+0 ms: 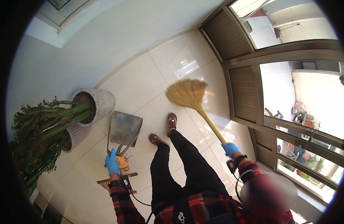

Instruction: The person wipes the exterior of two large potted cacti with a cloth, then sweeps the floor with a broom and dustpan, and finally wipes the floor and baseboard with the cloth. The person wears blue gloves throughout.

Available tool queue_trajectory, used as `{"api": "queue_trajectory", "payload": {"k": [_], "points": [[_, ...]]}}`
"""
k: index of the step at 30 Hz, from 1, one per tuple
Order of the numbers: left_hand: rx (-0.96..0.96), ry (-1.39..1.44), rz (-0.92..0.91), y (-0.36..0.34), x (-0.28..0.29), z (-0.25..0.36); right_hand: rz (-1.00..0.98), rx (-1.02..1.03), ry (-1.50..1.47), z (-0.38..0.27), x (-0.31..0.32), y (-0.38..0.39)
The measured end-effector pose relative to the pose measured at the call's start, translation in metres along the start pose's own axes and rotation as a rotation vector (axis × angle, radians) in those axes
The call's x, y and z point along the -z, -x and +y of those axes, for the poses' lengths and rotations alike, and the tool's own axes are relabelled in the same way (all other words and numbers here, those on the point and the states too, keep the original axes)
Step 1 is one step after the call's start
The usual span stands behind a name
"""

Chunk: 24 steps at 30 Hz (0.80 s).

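Note:
My right hand [230, 149], in a blue glove, is closed round the yellow handle of a straw broom [187, 94]. The fanned bristles spread low over the floor tiles, ahead of my feet, and look slightly blurred. On the left, my gloved left hand [111, 162] is closed on the handle frame of a square grey metal dustpan [126, 128]. Its worn, stained plate lies ahead of that hand, next to a plant pot. Just right of the left hand is an orange-brown object [122, 162] whose kind I cannot make out.
Two pots stand along the left wall, a pale textured one [104, 106] and a ribbed one [79, 138], with tall cactus-like plants [41, 127]. A small wooden stool [106, 183] is below my left hand. Brown-framed glass doors [243, 91] line the right side.

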<state>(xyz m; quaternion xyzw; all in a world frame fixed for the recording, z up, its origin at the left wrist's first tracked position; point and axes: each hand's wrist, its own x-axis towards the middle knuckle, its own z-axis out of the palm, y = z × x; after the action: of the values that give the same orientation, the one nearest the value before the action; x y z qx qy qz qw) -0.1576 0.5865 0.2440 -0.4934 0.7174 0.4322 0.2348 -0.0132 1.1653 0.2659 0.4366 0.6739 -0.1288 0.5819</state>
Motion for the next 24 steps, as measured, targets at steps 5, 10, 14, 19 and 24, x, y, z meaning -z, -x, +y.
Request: {"api": "queue_trajectory", "payload": {"k": [5, 10, 14, 19, 24], "points": [[0.066, -0.091, 0.012, -0.009, 0.003, -0.007, -0.017, -0.135, -0.169, 0.083, -0.011, 0.062], [-0.063, -0.041, -0.009, -0.007, 0.000, -0.020, 0.034, -0.097, -0.159, 0.097, 0.004, 0.125], [0.029, -0.089, -0.002, -0.007, -0.005, -0.016, 0.095, 0.134, -0.025, 0.041, 0.029, 0.117], [0.066, -0.069, 0.034, -0.001, -0.019, -0.009, 0.201, 0.556, 0.295, -0.105, 0.071, 0.023], [0.164, -0.082, 0.119, -0.002, -0.031, -0.005, 0.363, 0.712, 0.432, -0.238, 0.121, -0.055]]}}
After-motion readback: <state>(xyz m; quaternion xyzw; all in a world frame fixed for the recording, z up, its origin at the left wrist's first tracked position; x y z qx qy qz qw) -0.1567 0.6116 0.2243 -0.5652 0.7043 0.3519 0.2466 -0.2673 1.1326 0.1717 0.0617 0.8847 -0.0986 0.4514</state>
